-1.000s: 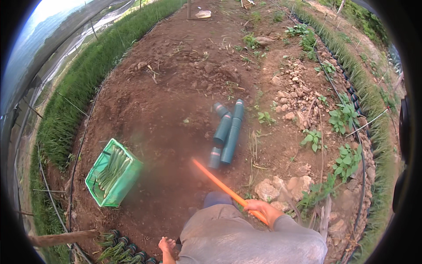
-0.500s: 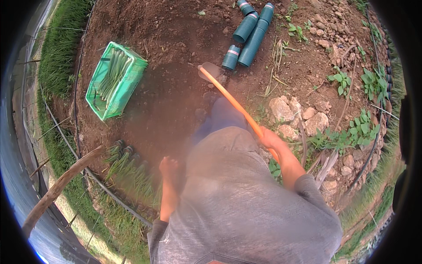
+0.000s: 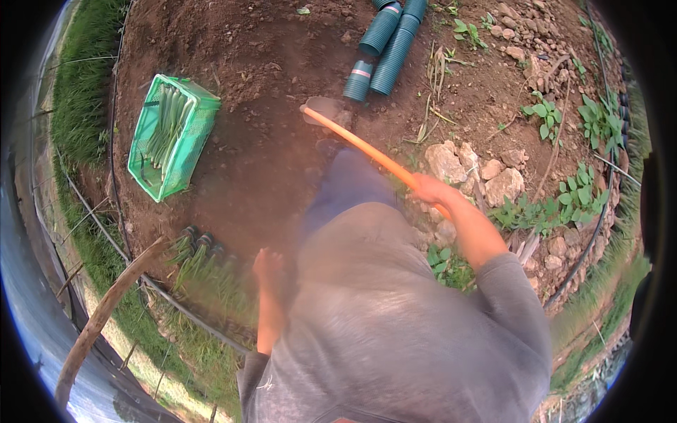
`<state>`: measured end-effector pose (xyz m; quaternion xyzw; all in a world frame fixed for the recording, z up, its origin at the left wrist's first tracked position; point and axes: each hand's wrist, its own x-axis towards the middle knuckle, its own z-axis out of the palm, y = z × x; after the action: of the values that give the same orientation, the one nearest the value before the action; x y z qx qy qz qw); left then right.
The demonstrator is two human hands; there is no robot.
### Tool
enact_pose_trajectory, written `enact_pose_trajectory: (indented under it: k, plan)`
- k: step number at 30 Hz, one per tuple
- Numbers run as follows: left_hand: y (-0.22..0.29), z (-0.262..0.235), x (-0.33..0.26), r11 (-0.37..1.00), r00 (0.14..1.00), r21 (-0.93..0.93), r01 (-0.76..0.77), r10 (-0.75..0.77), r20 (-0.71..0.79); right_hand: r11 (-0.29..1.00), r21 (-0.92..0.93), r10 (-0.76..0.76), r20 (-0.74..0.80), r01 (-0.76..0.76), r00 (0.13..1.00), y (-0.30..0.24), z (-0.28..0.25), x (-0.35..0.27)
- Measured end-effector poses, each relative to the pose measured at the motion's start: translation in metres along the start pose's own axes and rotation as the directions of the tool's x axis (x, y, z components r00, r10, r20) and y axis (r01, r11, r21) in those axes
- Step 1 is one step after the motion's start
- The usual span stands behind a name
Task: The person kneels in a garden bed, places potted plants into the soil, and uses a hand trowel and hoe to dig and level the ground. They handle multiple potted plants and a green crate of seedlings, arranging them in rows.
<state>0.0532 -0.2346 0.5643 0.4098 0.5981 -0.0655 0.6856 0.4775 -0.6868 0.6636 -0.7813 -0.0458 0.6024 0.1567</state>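
Observation:
My right hand [image 3: 431, 192] is wrapped round the orange handle of a hoe [image 3: 356, 143], with the forearm reaching forward at my right side. The hoe's broad blade [image 3: 326, 111] rests on or just above the brown soil ahead of my feet, and the handle slants from there back toward me. My left hand [image 3: 269, 264] hangs beside my body with its fingers curled and nothing visible in it, though haze softens its outline. Beside it lie bunches of long green leafy plants [image 3: 204, 257]. My legs in blue trousers [image 3: 352, 185] stand on the soil behind the blade.
A green plastic crate [image 3: 199, 130] of long green stalks stands at left. Stacks of nested dark green pots [image 3: 395, 56] lie ahead. Pale rocks [image 3: 504, 185] and weeds [image 3: 578, 201] are at right. A wooden pole [image 3: 106, 310] and a black hose [image 3: 176, 310] run along the left.
My right hand and the hoe handle have shifted slightly forward and left in the view. The crate and the pots sit a little further left as the view moves. My left hand stays curled.

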Motion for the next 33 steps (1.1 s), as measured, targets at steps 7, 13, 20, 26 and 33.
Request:
enact_pose_trajectory:
  k: [7,13,20,26,33]
  plan:
    - [0.038,0.085,-0.004,0.992,0.991,-0.082,0.101,-0.107,-0.082,0.954,0.239,0.172,0.057,-0.181,0.983,0.045,-0.071,-0.144]
    - [0.041,0.127,-0.005,0.995,0.997,-0.079,0.065,-0.067,-0.028,0.878,0.206,0.422,0.09,-0.432,0.902,0.054,-0.085,-0.226]
    - [0.039,0.128,-0.028,0.991,0.98,-0.097,0.094,-0.109,-0.163,0.933,-0.132,0.326,-0.086,-0.335,0.942,0.044,-0.082,-0.197]
    - [0.018,0.111,-0.038,0.989,0.963,-0.108,0.101,-0.125,-0.238,0.986,-0.055,0.153,-0.04,-0.155,0.987,-0.002,-0.087,-0.178]
    - [-0.026,0.09,-0.064,0.933,0.942,-0.357,0.035,-0.15,-0.299,0.998,-0.048,0.035,0.056,-0.032,0.998,-0.068,-0.077,-0.109]
